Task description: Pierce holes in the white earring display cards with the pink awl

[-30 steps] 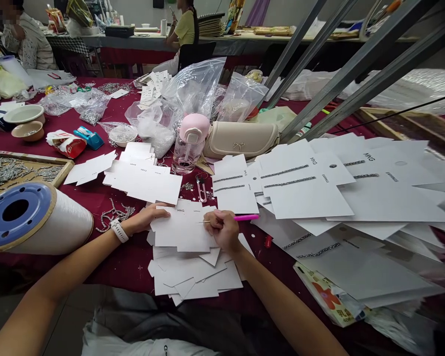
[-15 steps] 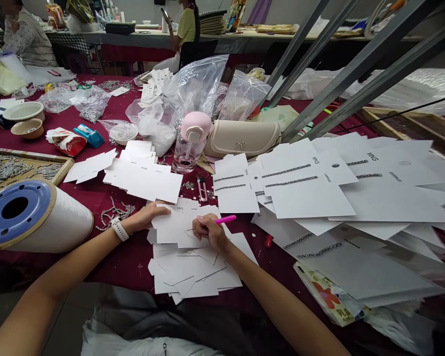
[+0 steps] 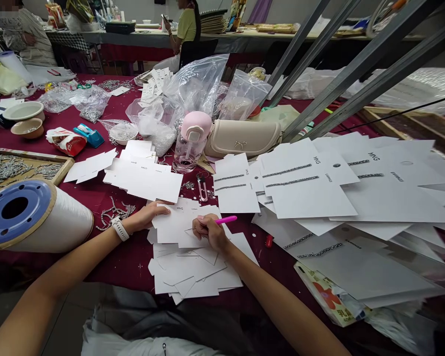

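Observation:
In my right hand (image 3: 209, 232) is a slim, pink-handled needle tool (image 3: 226, 219), pinched in closed fingers. A thin tip reaches left from it over a white jewellery card (image 3: 170, 225) marked MNG. My left hand (image 3: 148, 216), with a white band at its wrist, grips that card's upper left edge, thumb on top and the other fingers mostly hidden. More blank white cards (image 3: 193, 269) lie loosely stacked beneath and in front. A small red cap (image 3: 269, 241) rests to the right of my right hand.
On the right are overlapping cards bearing dark chain strips (image 3: 292, 178). A large thread spool (image 3: 55, 217) and a wooden tray of chains (image 3: 7, 168) stand left. Behind are a pink-lidded bottle (image 3: 195, 133), a cream pouch (image 3: 243, 137) and plastic bags. Grey metal bars (image 3: 341, 64) slant across the right.
My hands, the tool and the card stay practically where they were. In the background, the person at far left has shifted an arm.

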Demonstrator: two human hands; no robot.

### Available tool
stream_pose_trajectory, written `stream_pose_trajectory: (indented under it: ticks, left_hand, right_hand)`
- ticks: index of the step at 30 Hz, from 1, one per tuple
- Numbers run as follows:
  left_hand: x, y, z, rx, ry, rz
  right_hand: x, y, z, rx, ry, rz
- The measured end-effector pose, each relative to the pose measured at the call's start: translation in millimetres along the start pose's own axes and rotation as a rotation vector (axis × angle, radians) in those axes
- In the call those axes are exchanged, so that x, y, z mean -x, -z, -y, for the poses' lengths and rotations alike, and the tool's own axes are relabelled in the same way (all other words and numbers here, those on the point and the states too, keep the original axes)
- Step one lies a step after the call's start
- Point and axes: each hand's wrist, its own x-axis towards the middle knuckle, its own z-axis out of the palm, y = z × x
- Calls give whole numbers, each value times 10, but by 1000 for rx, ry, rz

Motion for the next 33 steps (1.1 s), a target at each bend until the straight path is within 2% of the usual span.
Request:
stream_pose_trajectory:
  ticks: [18,26,33]
  left_hand:
    - [-15,10,4,15,-19,41]
    - [-51,25,34,15,-26,61]
    - [-55,35,32,4,-34,72]
  right_hand:
    - [-2,3,-9,-19,10,-14]
    - [7,-8,-2,26,26,8]
    - [17,-5,-93,103,67,64]
